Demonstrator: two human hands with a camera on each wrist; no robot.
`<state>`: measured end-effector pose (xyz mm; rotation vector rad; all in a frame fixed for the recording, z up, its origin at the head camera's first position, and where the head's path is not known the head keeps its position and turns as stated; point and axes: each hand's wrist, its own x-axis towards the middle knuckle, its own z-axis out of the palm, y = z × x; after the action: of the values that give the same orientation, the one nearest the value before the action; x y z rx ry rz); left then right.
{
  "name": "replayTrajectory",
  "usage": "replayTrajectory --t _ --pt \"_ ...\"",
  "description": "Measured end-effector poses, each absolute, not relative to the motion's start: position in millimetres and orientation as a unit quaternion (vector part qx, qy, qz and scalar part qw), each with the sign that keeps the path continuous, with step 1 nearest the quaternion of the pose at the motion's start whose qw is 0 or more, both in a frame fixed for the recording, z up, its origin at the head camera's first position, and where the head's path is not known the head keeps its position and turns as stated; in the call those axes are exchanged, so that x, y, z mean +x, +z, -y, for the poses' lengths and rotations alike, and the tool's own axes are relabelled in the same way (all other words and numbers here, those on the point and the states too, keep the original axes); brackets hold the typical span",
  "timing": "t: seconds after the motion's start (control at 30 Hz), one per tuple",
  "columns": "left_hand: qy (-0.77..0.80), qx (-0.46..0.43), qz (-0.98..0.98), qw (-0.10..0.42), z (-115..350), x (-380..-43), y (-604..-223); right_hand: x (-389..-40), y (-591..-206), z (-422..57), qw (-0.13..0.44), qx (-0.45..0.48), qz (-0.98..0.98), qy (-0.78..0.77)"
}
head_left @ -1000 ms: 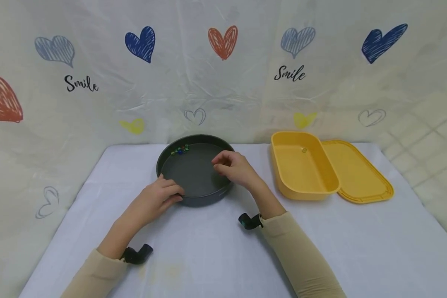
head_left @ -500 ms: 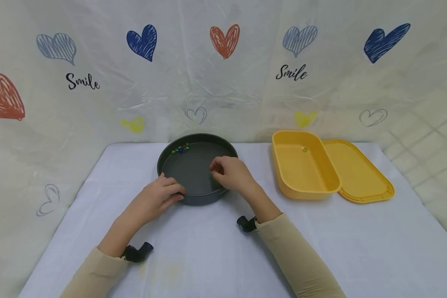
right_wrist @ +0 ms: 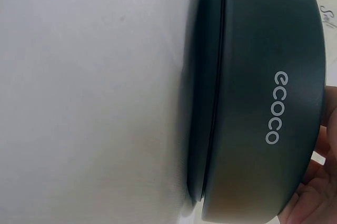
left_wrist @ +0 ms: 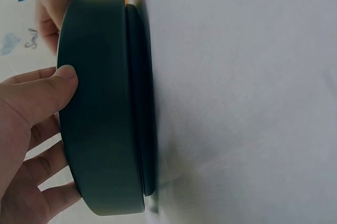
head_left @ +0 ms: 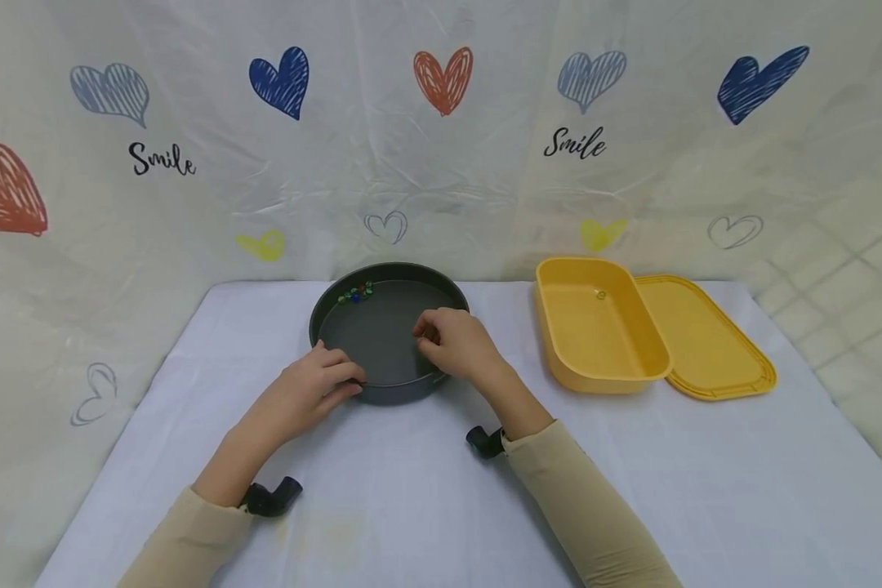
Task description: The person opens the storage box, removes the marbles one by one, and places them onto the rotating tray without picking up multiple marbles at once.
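A round dark tray (head_left: 375,335) with a raised wall stands on the white-covered table. Several small coloured marbles (head_left: 355,295) lie together inside it by the back left wall. My left hand (head_left: 312,388) grips its front left rim; in the left wrist view the thumb (left_wrist: 66,77) presses the outer wall and the other fingers reach over the edge. My right hand (head_left: 452,341) is over the front right of the tray, fingers curled inward. Whether something small sits between those fingertips I cannot tell. In the right wrist view part of that hand (right_wrist: 316,192) shows behind the tray's lettered wall (right_wrist: 268,108).
To the right stands a yellow rectangular container (head_left: 606,327), with one small marble (head_left: 600,295) inside. Its yellow lid (head_left: 720,343) lies flat, partly behind it. A sheet printed with hearts (head_left: 441,82) hangs along the table's back edge.
My right hand has lowered slightly toward the front of the tray and its fingers have curled in, then stayed there. The left hand keeps its grip on the rim.
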<state>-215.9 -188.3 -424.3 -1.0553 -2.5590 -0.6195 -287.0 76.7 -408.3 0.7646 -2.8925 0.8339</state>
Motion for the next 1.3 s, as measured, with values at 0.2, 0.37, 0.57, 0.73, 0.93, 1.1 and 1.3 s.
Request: replayTrajectory --t 0.2,0.37,0.57,0.73,0.93,1.1,1.3 --pt "-0.212 -0.372 0.890 0.158 189 -217 -425 -287 -408 -78 0.012 0.244 0.928 0.283" --pt "-0.213 -0.372 0.890 0.157 190 -217 -422 -287 -406 -79 0.004 0.244 0.915 0.320" --pt "-0.215 -0.369 0.891 0.155 192 -216 -421 -290 -401 -89 -0.041 0.237 0.870 0.431" --pt "-0.215 -0.371 0.891 0.148 190 -215 -422 -294 -389 -115 -0.084 0.201 0.819 0.531" --pt "-0.216 -0.366 0.893 0.148 188 -214 -420 -299 -359 -157 -0.079 0.168 0.832 0.522" --pt "-0.216 -0.366 0.894 0.146 189 -214 -421 -302 -343 -191 -0.081 0.158 0.869 0.461" --pt "-0.217 -0.362 0.895 0.143 189 -213 -421 -310 -332 -225 -0.080 0.135 0.889 0.429"
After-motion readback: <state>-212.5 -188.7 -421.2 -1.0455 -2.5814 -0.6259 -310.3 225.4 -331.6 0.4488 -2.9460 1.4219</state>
